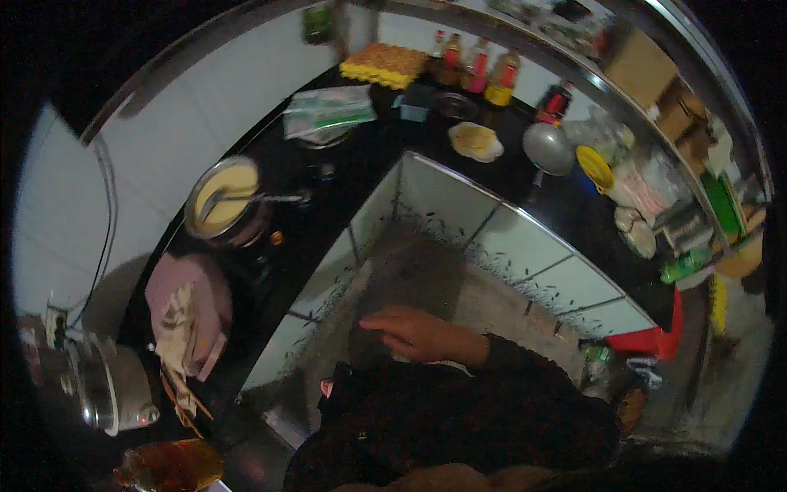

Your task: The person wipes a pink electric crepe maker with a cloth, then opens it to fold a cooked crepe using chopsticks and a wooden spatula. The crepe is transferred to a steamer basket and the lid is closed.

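My right hand (424, 335) is held in front of my dark clothing, above the floor between two arms of an L-shaped black counter (369, 166). Its fingers are loosely spread and nothing shows in them. My left hand is out of view. On the left counter stands a metal pot (230, 234) of pale yellow, batter-like mixture (237, 181). A metal utensil (270, 198) rests in it, its handle reaching over the rim. Nearer to me lies a pink bag or cloth (206, 277), with wooden chopsticks (197, 403) beside it.
Egg trays (384, 64) and sauce bottles (479, 64) line the back corner. A white dish (476, 142), a metal ladle (547, 150) and a yellow bowl (595, 167) sit along the right counter. Lower left are an electric cooker (117, 381) and an amber-coloured bottle (175, 465).
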A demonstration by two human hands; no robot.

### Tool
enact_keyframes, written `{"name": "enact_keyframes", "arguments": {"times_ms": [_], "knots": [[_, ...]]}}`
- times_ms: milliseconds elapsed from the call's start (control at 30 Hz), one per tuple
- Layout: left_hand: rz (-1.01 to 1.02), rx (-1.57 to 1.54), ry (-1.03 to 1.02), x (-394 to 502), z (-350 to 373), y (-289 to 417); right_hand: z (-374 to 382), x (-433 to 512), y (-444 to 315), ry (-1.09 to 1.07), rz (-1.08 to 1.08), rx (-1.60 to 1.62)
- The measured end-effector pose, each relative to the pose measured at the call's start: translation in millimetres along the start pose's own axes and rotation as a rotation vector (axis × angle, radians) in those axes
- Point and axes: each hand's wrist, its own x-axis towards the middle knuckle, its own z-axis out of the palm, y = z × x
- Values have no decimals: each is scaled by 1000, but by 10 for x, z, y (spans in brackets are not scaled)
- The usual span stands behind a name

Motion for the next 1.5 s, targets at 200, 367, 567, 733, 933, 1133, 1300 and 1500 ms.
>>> {"name": "enact_keyframes", "arguments": {"times_ms": [200, 367, 567, 733, 933, 1133, 1300, 1500], "knots": [[-268, -238, -361, -941, 1523, 359, -765, -1642, 479, 212, 230, -6], [-583, -386, -609, -1607, 2572, 387, -1019, -2783, 528, 510, 327, -103], [-721, -670, -986, -2433, 4341, -101, -1005, -3378, 259, 641, 729, -32], [-805, -836, -1221, -3193, 5747, -206, -958, -3501, 133, 809, 847, -76], [-952, -751, -1265, -4086, 7078, -289, -1059, -3451, 100, 997, 969, -78], [-978, -703, -1363, -4704, 7951, -760, -1221, -3194, 159, 1064, 1139, -47], [-451, -626, -1371, -5101, 8173, -790, -1251, -3108, 179, 1038, 1261, 56], [110, -485, -1316, -5302, 8346, -695, -1243, -3086, 207, 1051, 1210, 71]]}}
